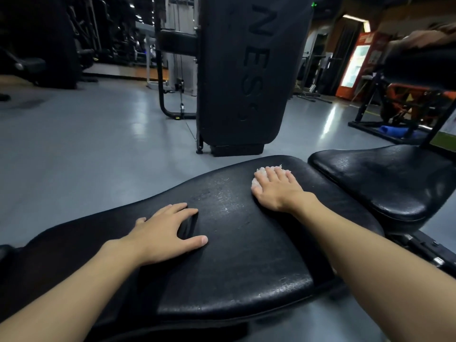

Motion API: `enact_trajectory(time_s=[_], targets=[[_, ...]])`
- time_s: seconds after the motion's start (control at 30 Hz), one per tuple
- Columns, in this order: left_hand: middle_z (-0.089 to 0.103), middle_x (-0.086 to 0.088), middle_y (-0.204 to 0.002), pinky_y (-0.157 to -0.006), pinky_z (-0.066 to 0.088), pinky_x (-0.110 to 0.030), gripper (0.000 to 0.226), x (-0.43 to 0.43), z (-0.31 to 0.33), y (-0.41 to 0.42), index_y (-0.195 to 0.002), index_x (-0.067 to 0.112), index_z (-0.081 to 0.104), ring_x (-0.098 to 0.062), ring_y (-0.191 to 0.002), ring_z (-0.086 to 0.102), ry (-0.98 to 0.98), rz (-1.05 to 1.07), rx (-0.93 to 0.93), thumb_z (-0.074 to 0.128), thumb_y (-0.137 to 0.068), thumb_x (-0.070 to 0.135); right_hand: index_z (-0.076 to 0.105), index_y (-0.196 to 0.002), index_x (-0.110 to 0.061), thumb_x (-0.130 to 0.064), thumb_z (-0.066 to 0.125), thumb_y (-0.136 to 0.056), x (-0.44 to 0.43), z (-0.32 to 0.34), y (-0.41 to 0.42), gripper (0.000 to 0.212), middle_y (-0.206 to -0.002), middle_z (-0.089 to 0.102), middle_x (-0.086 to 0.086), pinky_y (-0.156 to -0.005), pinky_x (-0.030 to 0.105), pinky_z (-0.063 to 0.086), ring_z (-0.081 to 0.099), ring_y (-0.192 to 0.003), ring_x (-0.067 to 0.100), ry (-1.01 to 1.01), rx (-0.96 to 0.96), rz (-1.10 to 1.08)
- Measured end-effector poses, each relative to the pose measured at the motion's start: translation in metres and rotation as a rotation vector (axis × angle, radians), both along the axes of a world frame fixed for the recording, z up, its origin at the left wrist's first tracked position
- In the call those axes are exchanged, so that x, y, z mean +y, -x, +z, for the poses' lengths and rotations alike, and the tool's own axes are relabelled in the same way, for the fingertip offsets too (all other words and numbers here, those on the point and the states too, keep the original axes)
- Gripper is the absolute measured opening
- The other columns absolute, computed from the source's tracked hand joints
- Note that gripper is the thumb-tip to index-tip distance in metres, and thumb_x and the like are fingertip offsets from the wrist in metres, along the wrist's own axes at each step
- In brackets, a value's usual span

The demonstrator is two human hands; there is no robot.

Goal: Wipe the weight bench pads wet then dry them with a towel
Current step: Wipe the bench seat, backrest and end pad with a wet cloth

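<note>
A long black bench pad [229, 248] stretches across the lower view, with pale scuffs and streaks on its surface. My right hand [278, 191] presses flat on a small white wipe [261, 172] near the pad's far right end; only the wipe's edges show past my fingers. My left hand [167, 233] rests palm down on the pad's left part, fingers spread, holding nothing. A second black seat pad [385, 178] sits just right of the long pad, apart from both hands.
A tall upright black pad [246, 77] of another machine stands on the grey floor [86, 144] beyond the bench. A metal frame [172, 70] lies behind it. At right, a black rack base holds a blue cloth [394, 131]; an orange-red cooler [355, 62] stands farther back.
</note>
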State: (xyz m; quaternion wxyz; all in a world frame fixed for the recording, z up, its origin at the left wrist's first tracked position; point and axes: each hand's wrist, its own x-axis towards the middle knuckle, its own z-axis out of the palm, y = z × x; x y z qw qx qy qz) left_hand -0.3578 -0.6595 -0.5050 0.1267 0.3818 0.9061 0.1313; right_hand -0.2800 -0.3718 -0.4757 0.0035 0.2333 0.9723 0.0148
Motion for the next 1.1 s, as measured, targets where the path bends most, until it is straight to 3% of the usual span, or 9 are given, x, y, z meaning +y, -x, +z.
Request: enact_trajectory(time_s=[0.57,0.8,0.97,1.1], targets=[[0.015,0.022,-0.162,-0.119,0.022,-0.045,0.081,-0.183,-0.039,0.02,-0.15,0.045,0.029,-0.001,-0.149,0.016,-0.032,0.249,-0.019,0.048,-0.079,0.081,0.02,-0.154,-0.016,-0.047,0.015,-0.098,-0.187,-0.05,0.097,0.064,-0.161,0.017,0.009,-0.122,0.05,0.002,0.004,-0.15,0.03,0.041,-0.057,0.311],[0.025,0.02,-0.157,-0.116,0.028,-0.043,0.081,-0.24,-0.049,0.016,-0.146,0.044,0.036,-0.004,-0.144,0.025,-0.047,0.32,-0.015,0.052,-0.076,0.082,0.014,-0.157,-0.019,-0.047,0.014,-0.1,-0.268,-0.07,0.123,0.063,-0.166,0.008,0.005,-0.122,0.047,-0.002,-0.001,-0.152,0.029,0.051,-0.091,0.427],[0.037,0.023,-0.145,-0.109,0.034,-0.035,0.084,-0.266,-0.054,0.01,-0.141,0.039,0.042,-0.004,-0.133,0.037,-0.08,0.353,-0.004,0.055,-0.071,0.084,0.018,-0.156,-0.022,-0.046,0.017,-0.102,-0.317,-0.078,0.127,0.06,-0.164,0.012,0.006,-0.122,0.045,-0.001,0.001,-0.152,0.027,0.025,-0.109,0.56],[0.037,0.023,-0.145,-0.109,0.033,-0.036,0.086,-0.276,-0.054,0.008,-0.142,0.036,0.043,-0.005,-0.133,0.038,-0.083,0.356,-0.022,0.058,-0.071,0.082,0.012,-0.157,-0.034,-0.056,0.015,-0.101,-0.318,-0.07,0.129,0.06,-0.167,0.002,0.004,-0.121,0.05,-0.007,-0.007,-0.153,0.022,0.052,-0.162,0.572]])
